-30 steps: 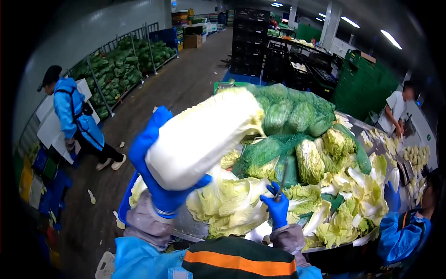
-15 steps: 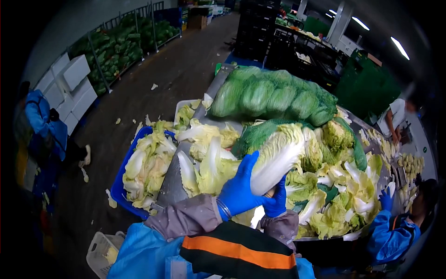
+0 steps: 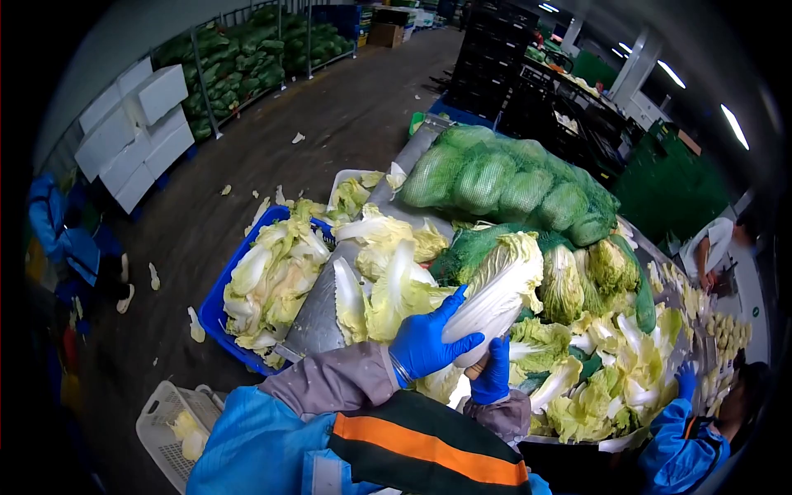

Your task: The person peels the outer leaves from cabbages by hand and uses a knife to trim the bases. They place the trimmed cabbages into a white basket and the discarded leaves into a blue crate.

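Observation:
A long napa cabbage with a white base and pale green leaf tips is held upright and tilted over the table. My left hand, in a blue glove, grips its lower left side with the thumb across the front. My right hand, also gloved in blue, is closed at the cabbage's base; a small brownish thing shows beside its fingers, too hidden to name. Loose leaves lie to the left, and more leaves are heaped to the right. Behind are whole cabbages in a green net bag.
A blue basket full of leaves stands left of the metal table. A white basket is at the lower left. Co-workers are on the right, another person at far left. White boxes are stacked behind.
The view has shifted, so the scene sits further right and lower. The cabbage has turned slightly in my hands. The nearby co-worker's gloved hand no longer shows the white item.

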### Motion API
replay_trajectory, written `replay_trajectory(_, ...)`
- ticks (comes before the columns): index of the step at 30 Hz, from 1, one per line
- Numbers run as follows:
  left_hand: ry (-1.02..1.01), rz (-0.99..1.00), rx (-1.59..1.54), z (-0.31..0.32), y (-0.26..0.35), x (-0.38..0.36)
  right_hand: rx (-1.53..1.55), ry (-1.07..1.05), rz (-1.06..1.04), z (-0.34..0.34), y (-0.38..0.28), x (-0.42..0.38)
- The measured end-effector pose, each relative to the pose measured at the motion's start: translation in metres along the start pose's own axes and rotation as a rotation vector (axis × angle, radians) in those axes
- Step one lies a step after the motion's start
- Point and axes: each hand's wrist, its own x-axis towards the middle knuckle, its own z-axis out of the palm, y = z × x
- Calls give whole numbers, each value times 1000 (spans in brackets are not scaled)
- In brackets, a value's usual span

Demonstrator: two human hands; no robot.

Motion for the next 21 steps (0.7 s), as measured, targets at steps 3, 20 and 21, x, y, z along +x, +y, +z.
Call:
replay_trajectory(3, 19, 4, 161, -7, 2, 2, -20, -35, -15, 2, 3, 4)
replay_trajectory(20, -233, -514, -1324, -8, -70, 6, -210, 3, 32, 36, -27, -10)
replay_trajectory(21, -411, -496, -1392, -3, -49, -4, -261, -208, -43, 29, -35, -1)
